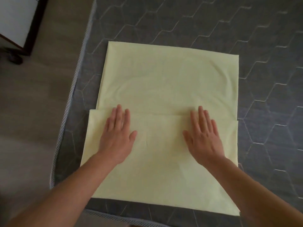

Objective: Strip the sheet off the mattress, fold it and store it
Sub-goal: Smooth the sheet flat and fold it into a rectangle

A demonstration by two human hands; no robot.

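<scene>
The pale yellow sheet [167, 89] lies off its fitted position and flat on the bare grey mattress [246, 38], occupying the near left corner region of the mattress, with its near edge just short of the mattress's front edge and its left edge close to the striped piping [77, 76] along the left side. The near portion has been turned up over the rest, forming a doubled panel whose upper edge runs straight across the sheet about midway. The left hand [117, 135] and the right hand [205, 136] both rest flat on this panel, fingers straight and together, holding nothing; the fingertips reach just over the folded edge. The likely purpose is to press the layers together and smooth out air and creases so the next fold will lie square. The folded panel overhangs the lower layer slightly at the left, suggesting the edges are not perfectly aligned. Folding appears partly done; storing is not yet begun. The number of layers beneath cannot be determined. At the upper left, a dark-framed piece of furniture [18, 25] stands on the floor [41, 95], cut off by the frame edge; its nature cannot be told. No storage place is in view.
</scene>
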